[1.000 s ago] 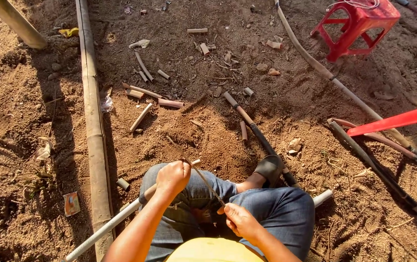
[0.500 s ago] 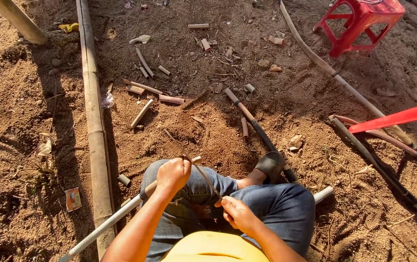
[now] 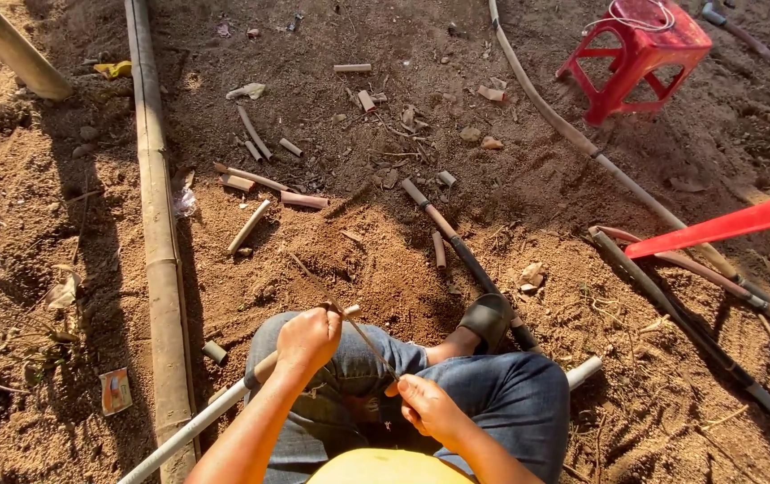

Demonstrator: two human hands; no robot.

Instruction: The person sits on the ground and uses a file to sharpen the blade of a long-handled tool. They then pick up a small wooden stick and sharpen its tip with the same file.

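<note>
Two hands are working one thin dark strip (image 3: 363,333) over the person's lap. The left hand (image 3: 307,339) is closing in a fist on the strip's upper end, just above the pale pipe (image 3: 197,421) that is running across the knees. The right hand (image 3: 428,408) is pinching the lower end, fingers curled together around it, on the near side of the pipe. The strip is stretching taut and slanted between them, not touching the soil.

Whether it is a blade, a sliver of bamboo or a tie, I cannot tell at this size.

To do this well, I judge that both grips should be staying firm and the strip kept under even tension, with the pull running along its length rather than sideways, so it is not snapping or slipping. The pipe could be serving as a steady rest for the wrists.

Beyond the pipe, short cut bamboo pieces (image 3: 248,226) are lying scattered in the dirt, and left of the pipe a long bamboo pole (image 3: 156,224) is lying flat. Far beyond, a red plastic stool (image 3: 640,54) is standing.
</note>
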